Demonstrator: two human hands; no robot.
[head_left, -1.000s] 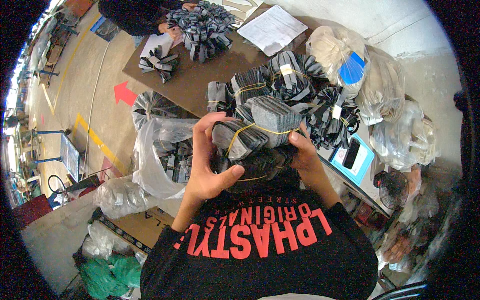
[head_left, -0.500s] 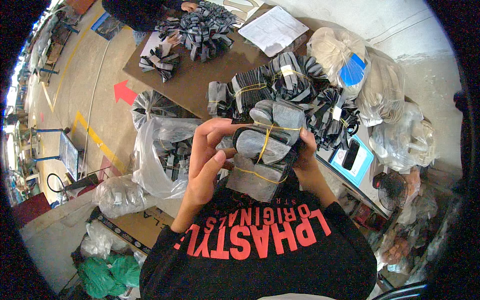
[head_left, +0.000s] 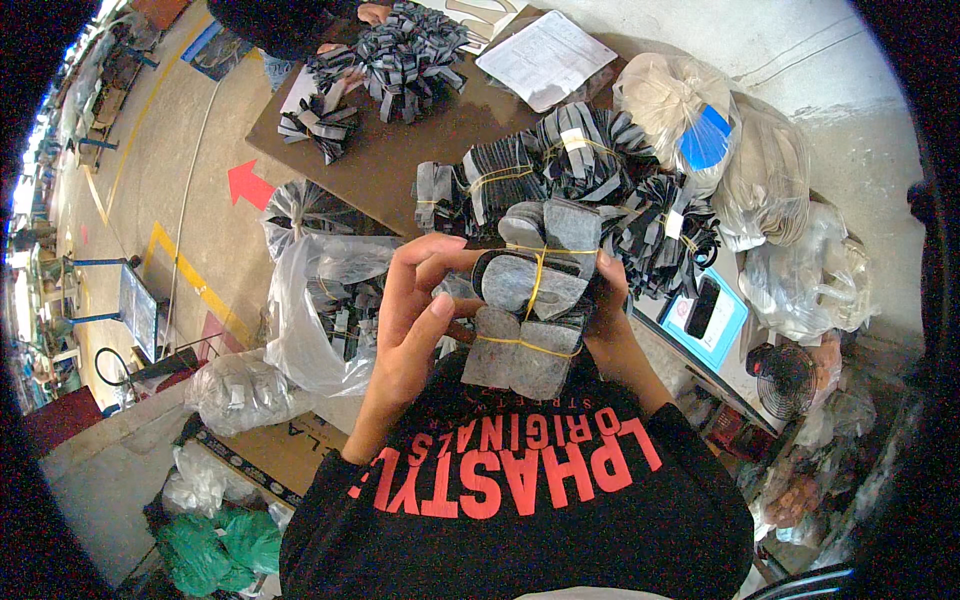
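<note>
In front of my chest is a bundle of grey, felt-like cut pieces (head_left: 515, 285), some with rounded ends, bound in stacks by yellow rubber bands. My left hand (head_left: 410, 315) curls round its left side, fingertips partly hidden by the stack and thumb bent toward it. On the other side my right hand (head_left: 610, 295) grips the edge, thumb uppermost; its other fingers are hidden underneath. Just beyond lie banded bundles of dark grey strips (head_left: 500, 180) on the brown table (head_left: 385, 160), one with a white label (head_left: 574, 141).
A co-worker's hand (head_left: 352, 78) is by a loose heap of dark strips (head_left: 410, 60) across the table. Papers (head_left: 547, 60) lie at the back. Filled plastic bags (head_left: 675, 105) stand right, near a phone (head_left: 703, 308) and small fan (head_left: 782, 380). An open clear bag (head_left: 300, 310) sits left.
The bundle has shifted slightly to the right and tilted, showing more of its nearest stack's face. Both hands stay on it. The co-worker's hands have moved a little at the far heap.
</note>
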